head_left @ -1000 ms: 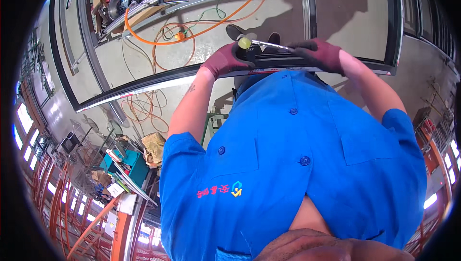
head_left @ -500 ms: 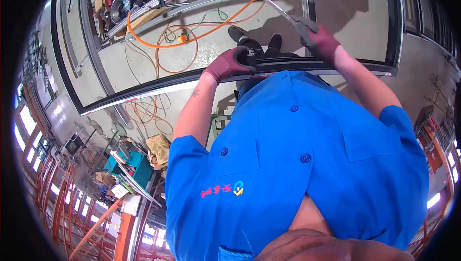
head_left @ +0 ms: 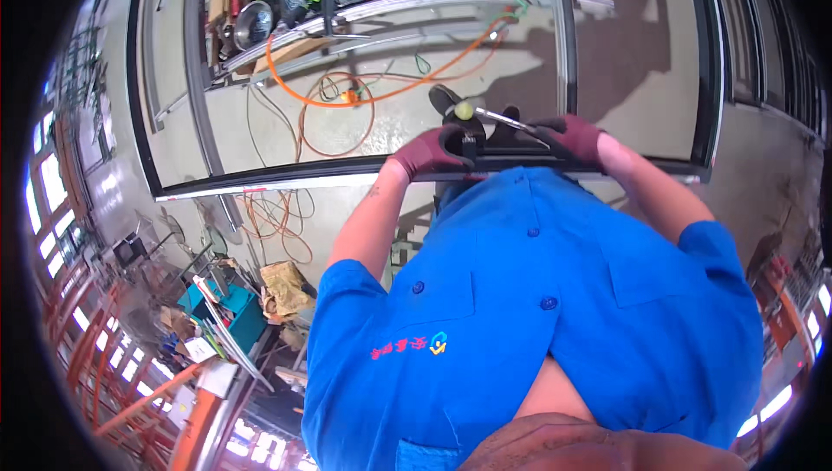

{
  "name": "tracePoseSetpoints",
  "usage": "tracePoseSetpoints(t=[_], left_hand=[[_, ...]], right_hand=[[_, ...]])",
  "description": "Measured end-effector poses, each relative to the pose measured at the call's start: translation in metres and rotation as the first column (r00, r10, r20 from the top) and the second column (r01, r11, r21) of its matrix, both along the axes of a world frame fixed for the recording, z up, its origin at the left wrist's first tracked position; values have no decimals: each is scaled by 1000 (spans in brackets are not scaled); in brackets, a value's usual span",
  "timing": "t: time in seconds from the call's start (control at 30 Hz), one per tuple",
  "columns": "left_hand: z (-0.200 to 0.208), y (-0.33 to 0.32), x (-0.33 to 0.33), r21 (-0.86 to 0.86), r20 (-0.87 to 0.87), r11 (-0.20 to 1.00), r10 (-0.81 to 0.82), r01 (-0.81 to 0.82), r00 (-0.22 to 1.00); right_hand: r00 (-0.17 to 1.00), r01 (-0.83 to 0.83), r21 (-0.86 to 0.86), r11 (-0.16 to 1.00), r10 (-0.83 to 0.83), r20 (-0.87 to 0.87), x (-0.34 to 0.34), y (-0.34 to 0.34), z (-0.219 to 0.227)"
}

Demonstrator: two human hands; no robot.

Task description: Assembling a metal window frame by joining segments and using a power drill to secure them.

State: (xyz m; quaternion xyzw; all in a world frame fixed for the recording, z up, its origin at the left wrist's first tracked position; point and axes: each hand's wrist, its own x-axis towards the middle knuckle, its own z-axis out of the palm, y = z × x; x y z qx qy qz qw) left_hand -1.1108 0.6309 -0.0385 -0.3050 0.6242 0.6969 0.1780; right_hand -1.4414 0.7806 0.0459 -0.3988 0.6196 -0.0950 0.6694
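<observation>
A large rectangular metal frame (head_left: 347, 170), black with a pale outer side, lies across in front of my body. My left hand (head_left: 431, 152), in a maroon glove with dark fingers, is closed on its near rail. A small dark piece (head_left: 469, 149) shows in the bend of that thumb and fingers; I cannot make out whether it belongs to the rail. My right hand (head_left: 572, 139), gloved alike, is wrapped round the handle of a mallet (head_left: 503, 119). The mallet's yellow-green head points left, just above the left hand, over my shoes.
Inside the frame's outline, an orange hose (head_left: 399, 97) and cables coil on the floor. Beyond it, a rack (head_left: 399, 5) carries a metal bowl (head_left: 253, 24) and loose hardware. A teal bin (head_left: 238, 319) with long strips stands at lower left, near a crumpled tan sack (head_left: 286, 287).
My right hand has come down and inward, bringing the mallet from above the far side to close by my left hand. The left hand keeps its place on the rail. The view has shifted slightly.
</observation>
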Motion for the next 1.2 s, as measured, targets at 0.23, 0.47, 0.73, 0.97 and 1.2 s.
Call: tracePoseSetpoints(t=[0.23,0.47,0.73,0.97,1.2], left_hand=[[0,-19,-9,-188,-187,902,356,-389,916],[69,-83,1,-589,-179,700,373,-403,910],[59,-162,243,-911,22,358,534,-203,845],[35,-149,275,-885,52,375,670,-277,741],[32,-163,274,-869,105,426,655,-251,748]], right_hand=[[969,246,19,969,-245,-43,36,-66,-7],[900,427,-97,899,-411,148,106,-174,-30],[903,411,-300,861,-429,4,58,-400,-217],[794,605,-127,786,-607,30,86,-521,-276],[759,-251,-629,736,-254,-600,44,-526,-332]])
